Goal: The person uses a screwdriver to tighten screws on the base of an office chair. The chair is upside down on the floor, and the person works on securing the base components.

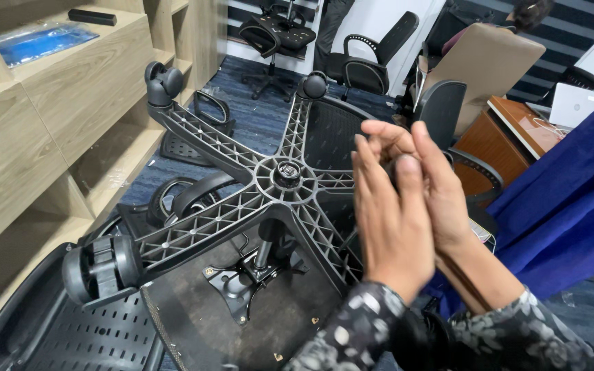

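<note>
**Casters going on, base turned belly-up**

The black five-star chair base (280,182) is lying upside down over the seat plate, ribbed underside facing us, hub (287,172) at the centre with the gas-lift column (266,244) running down from it to the metal seat mechanism (242,282). One caster (97,268) is sitting on the arm tip at 8 o'clock, another (163,81) at 11 o'clock, a third (313,86) at 12 o'clock. The arms running toward 3 and 5 o'clock are hiding behind the hands, so whether those tips are wheeled is unclear; by my judgement the job is past halfway.

The left hand (390,227) and right hand (438,185) are pressing together at 3 o'clock of the hub, fingers half-curled; something dark is peeking between them, but I cannot tell what the grip has. A loose armrest (211,110) is lying on the blue carpet (256,117).
</note>
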